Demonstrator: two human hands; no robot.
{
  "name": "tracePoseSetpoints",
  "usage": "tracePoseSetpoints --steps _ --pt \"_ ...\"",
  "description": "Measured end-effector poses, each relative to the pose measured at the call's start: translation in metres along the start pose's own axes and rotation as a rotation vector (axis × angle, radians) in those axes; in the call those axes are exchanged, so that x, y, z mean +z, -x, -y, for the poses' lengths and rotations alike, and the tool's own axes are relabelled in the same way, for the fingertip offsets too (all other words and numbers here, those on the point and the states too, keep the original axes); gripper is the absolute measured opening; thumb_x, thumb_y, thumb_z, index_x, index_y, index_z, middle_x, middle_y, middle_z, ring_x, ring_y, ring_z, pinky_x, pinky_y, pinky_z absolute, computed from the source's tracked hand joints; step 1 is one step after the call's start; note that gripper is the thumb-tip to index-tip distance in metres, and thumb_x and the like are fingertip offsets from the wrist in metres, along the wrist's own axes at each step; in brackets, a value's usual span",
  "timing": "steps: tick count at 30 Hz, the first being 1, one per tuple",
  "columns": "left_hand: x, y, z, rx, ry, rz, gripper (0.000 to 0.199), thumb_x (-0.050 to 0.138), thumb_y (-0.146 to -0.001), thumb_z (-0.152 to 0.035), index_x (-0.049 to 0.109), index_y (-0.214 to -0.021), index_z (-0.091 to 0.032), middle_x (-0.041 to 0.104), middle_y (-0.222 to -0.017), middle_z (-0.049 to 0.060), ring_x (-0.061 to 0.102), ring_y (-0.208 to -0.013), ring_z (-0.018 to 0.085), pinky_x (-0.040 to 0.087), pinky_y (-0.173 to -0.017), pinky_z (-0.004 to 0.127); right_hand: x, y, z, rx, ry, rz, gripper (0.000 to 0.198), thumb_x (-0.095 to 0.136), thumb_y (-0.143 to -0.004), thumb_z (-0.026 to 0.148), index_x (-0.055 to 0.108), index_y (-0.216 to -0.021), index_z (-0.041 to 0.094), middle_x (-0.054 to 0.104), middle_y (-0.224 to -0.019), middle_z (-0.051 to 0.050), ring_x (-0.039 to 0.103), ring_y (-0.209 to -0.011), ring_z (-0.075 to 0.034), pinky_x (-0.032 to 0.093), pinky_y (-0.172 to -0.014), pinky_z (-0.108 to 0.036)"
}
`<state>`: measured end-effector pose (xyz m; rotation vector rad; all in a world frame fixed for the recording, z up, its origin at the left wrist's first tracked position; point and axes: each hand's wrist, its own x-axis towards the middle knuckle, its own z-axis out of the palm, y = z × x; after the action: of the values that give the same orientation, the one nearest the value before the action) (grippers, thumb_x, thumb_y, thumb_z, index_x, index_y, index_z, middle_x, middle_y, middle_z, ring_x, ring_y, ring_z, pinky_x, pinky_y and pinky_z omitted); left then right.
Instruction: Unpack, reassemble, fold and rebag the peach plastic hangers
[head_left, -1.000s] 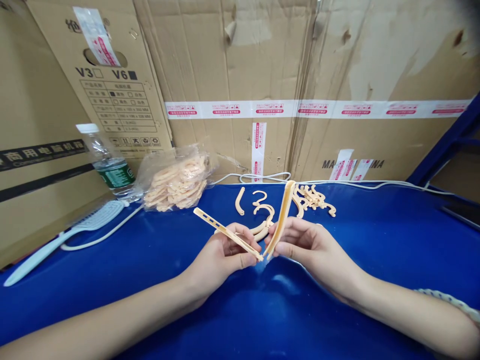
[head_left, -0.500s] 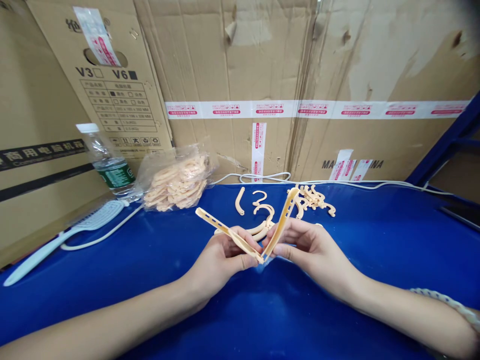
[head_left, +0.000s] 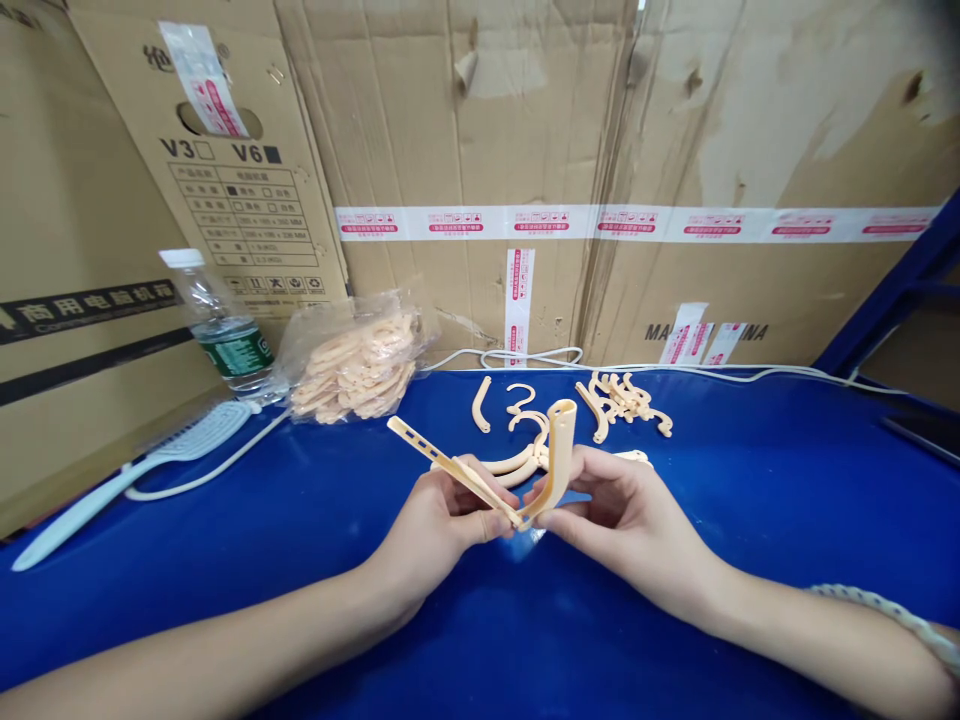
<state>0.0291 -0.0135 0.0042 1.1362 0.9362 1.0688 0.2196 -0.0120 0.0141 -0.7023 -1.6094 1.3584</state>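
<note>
My left hand [head_left: 457, 510] pinches a slotted beige plastic hanger arm [head_left: 424, 443] between thumb and fingers; its free end points up and left. In my right hand [head_left: 622, 510] is a second, curved hanger arm [head_left: 559, 450], standing nearly upright with its hollow end on top. The lower ends of the two arms meet in a V between my fingertips; whether they are locked together I cannot tell. Just behind my hands lie more curved hanger arms [head_left: 501, 465], partly hidden. Beyond them are a hanger hook [head_left: 517, 397] and a single arm [head_left: 481, 405].
A pile of beige hooks and pieces [head_left: 634, 400] lies at the back right of the blue table [head_left: 480, 640]. To the left are a clear bag of beige parts [head_left: 356, 365], a water bottle [head_left: 229, 335] and a hairbrush [head_left: 142, 475]. Cardboard boxes [head_left: 480, 120] wall the back, with a white cable [head_left: 675, 370] along them.
The right hanger arm has been turned in my right hand, from its slotted inner face to its smooth outer side, and stands more upright. My left hand has barely moved.
</note>
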Motion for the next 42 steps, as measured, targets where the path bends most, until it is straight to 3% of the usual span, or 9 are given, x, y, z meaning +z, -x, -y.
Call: tracePoseSetpoints --steps 5,13,18,24,28,31,34,38,42 --pt "0.001 0.0 -0.002 -0.038 0.028 -0.015 0.031 0.089 -0.052 -0.02 0.064 -0.07 -0.015 0.074 -0.07 0.003 0.065 -0.064 0.017 0.05 -0.063 0.027 0.005 0.004 -0.001 -0.004 -0.02 0.002 0.021 0.082 -0.071 0.031 0.064 -0.077 0.022 0.068 -0.087 -0.002 0.069 -0.079 -0.018 0.059 -0.07 -0.029" --pt "0.0 0.003 -0.006 -0.033 0.092 0.039 0.031 0.091 -0.061 -0.025 0.068 -0.079 -0.014 0.073 -0.075 0.002 0.063 -0.066 0.011 0.052 -0.062 0.02 -0.012 -0.007 0.008 0.021 0.029 0.029 0.024 0.081 -0.072 0.031 0.062 -0.084 0.022 0.067 -0.084 -0.001 0.067 -0.08 -0.017 0.057 -0.074 -0.031" --pt "-0.01 -0.002 -0.019 -0.042 0.127 -0.057 0.03 0.091 -0.061 -0.023 0.067 -0.076 -0.014 0.07 -0.07 0.0 0.064 -0.067 0.01 0.053 -0.063 0.016 -0.058 -0.018 0.038 -0.064 0.401 0.248 0.012 0.077 -0.076 0.027 0.068 -0.08 0.02 0.068 -0.083 -0.003 0.064 -0.074 -0.015 0.052 -0.063 -0.025" --pt "-0.024 -0.013 -0.032 -0.001 0.12 -0.089 0.026 0.091 -0.062 -0.024 0.07 -0.074 -0.013 0.068 -0.068 0.001 0.063 -0.066 0.009 0.054 -0.064 0.013 -0.098 -0.026 0.045 -0.293 0.867 0.155 0.015 0.068 -0.084 0.029 0.069 -0.095 0.02 0.072 -0.091 -0.005 0.067 -0.08 -0.017 0.052 -0.071 -0.028" --pt "-0.034 -0.016 -0.038 -0.023 0.081 -0.076 0.024 0.089 -0.063 -0.022 0.074 -0.079 -0.014 0.071 -0.074 0.002 0.067 -0.071 0.01 0.055 -0.07 0.013 -0.107 -0.028 0.048 -0.33 1.075 0.253 0.01 0.062 -0.085 0.023 0.07 -0.091 0.021 0.071 -0.091 -0.004 0.065 -0.083 -0.017 0.049 -0.075 -0.028" --pt "-0.044 -0.019 -0.047 -0.062 -0.056 0.006 0.026 0.088 -0.063 -0.023 0.074 -0.085 -0.017 0.074 -0.08 0.003 0.07 -0.078 0.014 0.056 -0.075 0.018 -0.113 -0.028 0.053 -0.245 1.12 0.3 0.01 0.062 -0.079 0.017 0.069 -0.085 0.021 0.07 -0.089 -0.003 0.063 -0.079 -0.016 0.048 -0.071 -0.027" --pt "-0.055 -0.023 -0.057 -0.031 -0.354 0.117 0.024 0.084 -0.067 -0.024 0.074 -0.088 -0.02 0.075 -0.082 0.004 0.07 -0.081 0.019 0.055 -0.072 0.024 -0.119 -0.027 0.056 -0.152 1.135 0.364 0.011 0.06 -0.073 0.012 0.067 -0.077 0.02 0.068 -0.08 0.0 0.061 -0.071 -0.014 0.046 -0.067 -0.025" --pt "-0.062 -0.025 -0.064 0.109 -0.799 0.231 0.016 0.076 -0.075 -0.029 0.072 -0.088 -0.02 0.072 -0.079 0.0 0.066 -0.073 0.017 0.05 -0.064 0.024 -0.119 -0.026 0.055 -0.087 1.122 0.439 0.014 0.058 -0.071 0.01 0.067 -0.078 0.019 0.067 -0.075 0.001 0.06 -0.067 -0.013 0.046 -0.064 -0.024" --pt "-0.059 -0.021 -0.063 0.342 -1.12 0.334 0.008 0.068 -0.08 -0.024 0.067 -0.086 -0.019 0.068 -0.084 -0.001 0.061 -0.076 0.016 0.045 -0.068 0.025 -0.119 -0.025 0.049 -0.047 1.129 0.51 0.01 0.059 -0.073 0.013 0.067 -0.077 0.018 0.066 -0.073 0.001 0.061 -0.067 -0.013 0.046 -0.063 -0.024"
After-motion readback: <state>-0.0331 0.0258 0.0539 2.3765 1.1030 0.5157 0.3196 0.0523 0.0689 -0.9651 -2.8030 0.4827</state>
